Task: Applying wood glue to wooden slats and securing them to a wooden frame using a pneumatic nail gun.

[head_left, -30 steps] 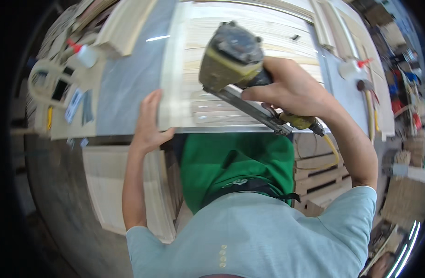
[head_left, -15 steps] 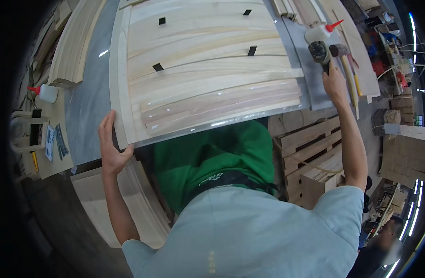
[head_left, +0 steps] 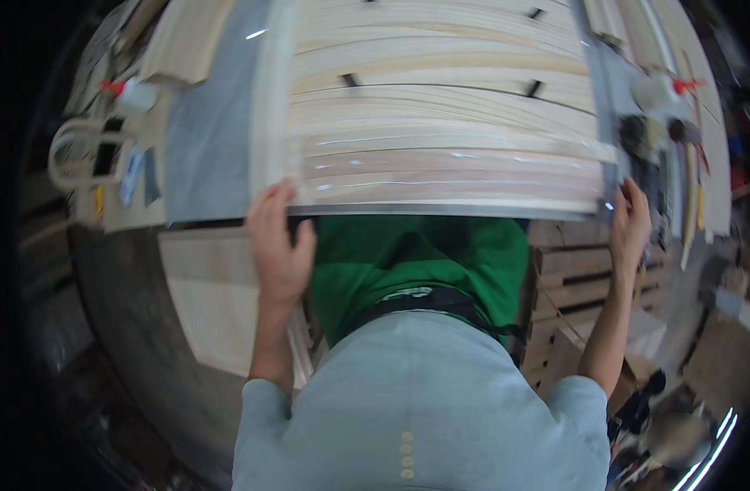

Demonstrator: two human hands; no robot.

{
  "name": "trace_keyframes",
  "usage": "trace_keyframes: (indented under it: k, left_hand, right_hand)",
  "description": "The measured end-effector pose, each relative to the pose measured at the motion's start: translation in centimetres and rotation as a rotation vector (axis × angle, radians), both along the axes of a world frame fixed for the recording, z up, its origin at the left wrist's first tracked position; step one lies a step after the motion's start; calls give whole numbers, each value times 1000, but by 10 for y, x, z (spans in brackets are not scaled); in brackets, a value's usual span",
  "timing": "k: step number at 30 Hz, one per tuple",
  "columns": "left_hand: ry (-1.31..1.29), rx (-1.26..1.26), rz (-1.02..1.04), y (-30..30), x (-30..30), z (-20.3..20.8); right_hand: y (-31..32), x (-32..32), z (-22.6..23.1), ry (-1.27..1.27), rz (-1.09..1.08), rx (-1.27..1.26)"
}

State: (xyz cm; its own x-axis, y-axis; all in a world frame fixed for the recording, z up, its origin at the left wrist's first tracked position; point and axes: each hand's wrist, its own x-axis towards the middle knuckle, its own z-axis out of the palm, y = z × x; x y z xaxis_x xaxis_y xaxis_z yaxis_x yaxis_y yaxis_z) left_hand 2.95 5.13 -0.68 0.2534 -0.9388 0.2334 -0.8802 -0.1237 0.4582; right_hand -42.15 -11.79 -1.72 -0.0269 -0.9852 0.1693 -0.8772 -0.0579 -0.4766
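Observation:
In front of me lies a panel of pale wooden slats [head_left: 440,123] with small black pieces [head_left: 350,80] on it. Shiny wet-looking streaks mark the slats nearest me. A pale upright strip [head_left: 272,98] runs along the panel's left side. My left hand [head_left: 281,245] is open, thumb apart, fingertips at this strip's near end. My right hand [head_left: 631,225] is open and holds nothing that I can see, its slightly bent fingers beside the near right corner. A dark pistol-shaped power tool [head_left: 637,135] lies on the table just beyond it. Motion blurs both hands.
White bottles with red tips stand at the left [head_left: 137,94] and right [head_left: 657,92]. A hammer [head_left: 684,131] lies right of the tool. Stacked boards [head_left: 186,41] stand at the far left. Below the table are a pale board [head_left: 219,295] and a wooden pallet [head_left: 579,274].
My right hand has let go of the power tool, which lies on the table, and has come back toward the near edge. The view has shifted, with the panel now squarer to me.

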Motion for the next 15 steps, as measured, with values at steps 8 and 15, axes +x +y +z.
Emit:
trace_keyframes:
  k: [8, 15]
  left_hand:
    - [62, -53, 27, -5, -17, 4]
    - [-22, -312, 16, -59, 4, 37]
  right_hand:
    - [21, 0, -4, -281, 27, 164]
    - [-37, 5, 36, -400, 99, -22]
